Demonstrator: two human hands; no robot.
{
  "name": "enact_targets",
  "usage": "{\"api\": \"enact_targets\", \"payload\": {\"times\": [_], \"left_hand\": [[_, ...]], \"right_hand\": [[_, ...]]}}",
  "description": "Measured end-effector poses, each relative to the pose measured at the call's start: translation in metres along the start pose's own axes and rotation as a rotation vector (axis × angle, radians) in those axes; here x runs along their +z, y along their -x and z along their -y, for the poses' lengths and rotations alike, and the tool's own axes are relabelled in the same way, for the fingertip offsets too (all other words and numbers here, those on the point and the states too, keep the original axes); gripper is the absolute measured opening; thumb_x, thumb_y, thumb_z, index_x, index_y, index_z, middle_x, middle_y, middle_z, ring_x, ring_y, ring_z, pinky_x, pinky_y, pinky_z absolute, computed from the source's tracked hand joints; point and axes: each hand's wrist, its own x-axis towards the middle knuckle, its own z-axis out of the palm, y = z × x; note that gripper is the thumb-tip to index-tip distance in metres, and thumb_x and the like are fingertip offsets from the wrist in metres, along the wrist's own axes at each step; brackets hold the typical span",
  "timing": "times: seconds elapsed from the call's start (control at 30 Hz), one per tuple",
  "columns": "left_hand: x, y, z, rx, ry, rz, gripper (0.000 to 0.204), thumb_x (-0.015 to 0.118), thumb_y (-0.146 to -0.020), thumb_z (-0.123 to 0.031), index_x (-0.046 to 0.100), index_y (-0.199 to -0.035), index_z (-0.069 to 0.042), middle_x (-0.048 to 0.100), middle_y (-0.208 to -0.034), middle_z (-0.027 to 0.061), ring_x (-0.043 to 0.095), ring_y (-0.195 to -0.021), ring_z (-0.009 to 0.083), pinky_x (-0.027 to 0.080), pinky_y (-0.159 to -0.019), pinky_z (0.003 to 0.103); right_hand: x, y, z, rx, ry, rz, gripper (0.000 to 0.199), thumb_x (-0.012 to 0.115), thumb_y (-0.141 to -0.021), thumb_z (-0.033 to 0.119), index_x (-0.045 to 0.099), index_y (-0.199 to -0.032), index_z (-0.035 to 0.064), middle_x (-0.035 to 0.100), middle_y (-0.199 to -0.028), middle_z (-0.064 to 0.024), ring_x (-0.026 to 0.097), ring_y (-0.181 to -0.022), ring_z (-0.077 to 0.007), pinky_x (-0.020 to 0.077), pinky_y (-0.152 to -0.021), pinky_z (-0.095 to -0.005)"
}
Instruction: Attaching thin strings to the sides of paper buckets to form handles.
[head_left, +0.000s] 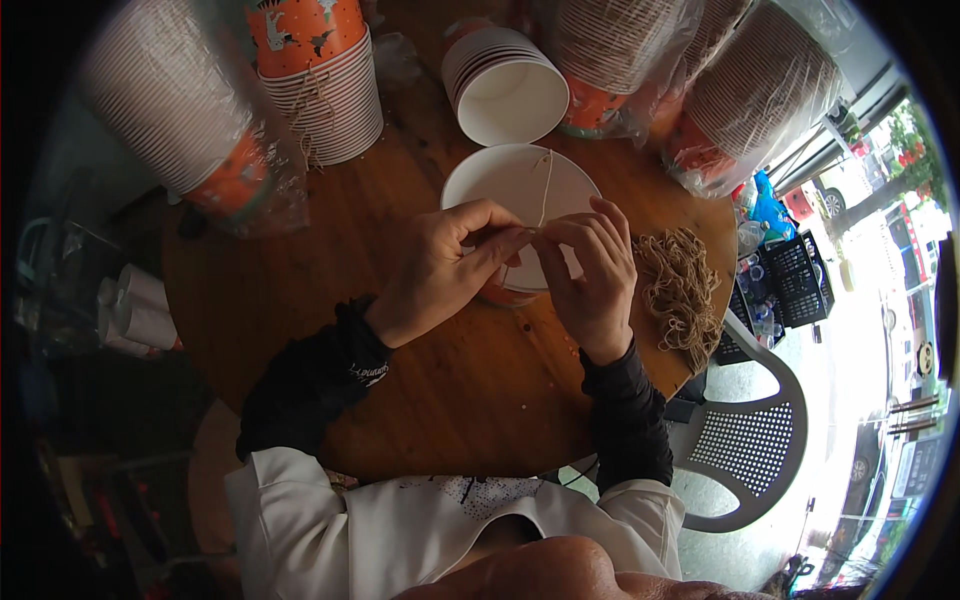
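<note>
A white-lined paper bucket (490,178) with an orange outside stands on the round wooden table in front of me, its mouth toward me. A thin tan string (546,190) runs from its far rim across the opening to my fingertips. Over the near side of the bucket, my left hand (450,265) pinches the string between thumb and forefinger. My right hand (590,265) meets it there, thumb and forefinger closed on the same string, its other fingers partly raised. The exact spot where the fingers grip is partly hidden. Right of my right hand lies a tangled pile of tan strings (685,290).
A nested stack of white-lined buckets (510,100) lies tipped behind the bucket. An orange bucket stack (325,100) and plastic-wrapped stacks (170,110) stand at the far left, more wrapped stacks (750,100) at the far right. A grey plastic chair (745,450) and black crates (790,280) are to the right.
</note>
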Motion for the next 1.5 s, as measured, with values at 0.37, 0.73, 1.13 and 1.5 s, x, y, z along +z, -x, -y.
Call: {"api": "enact_targets", "payload": {"times": [0.37,0.73,1.13,1.5], "left_hand": [[-0.004,-0.003,-0.003,0.076,-0.109,-0.069,0.009,0.068,-0.091,-0.01,0.065,-0.095,-0.003,0.063,-0.084,-0.0032,0.056,-0.074,0.0015,0.045,-0.064,0.019],[-0.003,-0.004,0.002,0.292,-0.332,-0.12,0.01,0.072,-0.084,-0.004,0.068,-0.092,0.0,0.059,-0.079,0.0029,0.058,-0.069,0.0094,0.046,-0.062,0.024],[-0.005,-0.006,0.002,0.3,-0.14,-0.015,0.011,0.065,-0.092,-0.012,0.064,-0.09,-0.002,0.059,-0.082,0.0014,0.058,-0.071,0.0112,0.046,-0.06,0.026],[-0.012,-0.001,-0.014,-0.293,0.392,0.049,0.025,0.061,-0.097,-0.027,0.068,-0.095,-0.003,0.061,-0.077,-0.0033,0.054,-0.064,0.0006,0.056,-0.066,0.021]], "right_hand": [[0.002,0.0,0.004,-0.034,-0.008,0.026,0.02,0.07,-0.073,0.0,0.06,-0.089,0.0084,0.063,-0.081,-0.0021,0.062,-0.079,-0.0213,0.0433,-0.096,-0.0463],[0.005,0.0,0.003,0.001,-0.047,0.02,0.02,0.069,-0.074,-0.002,0.061,-0.089,0.0069,0.062,-0.078,-0.0027,0.062,-0.077,-0.0212,0.0441,-0.096,-0.046],[0.008,0.003,0.005,0.064,-0.195,0.042,0.017,0.065,-0.079,-0.005,0.061,-0.093,0.0036,0.063,-0.082,-0.0068,0.062,-0.079,-0.0274,0.0438,-0.097,-0.0466],[0.011,0.004,0.018,0.124,-0.341,-0.104,0.018,0.069,-0.078,-0.006,0.064,-0.092,0.0032,0.068,-0.092,-0.0066,0.065,-0.085,-0.0252,0.0438,-0.097,-0.0469]]}}
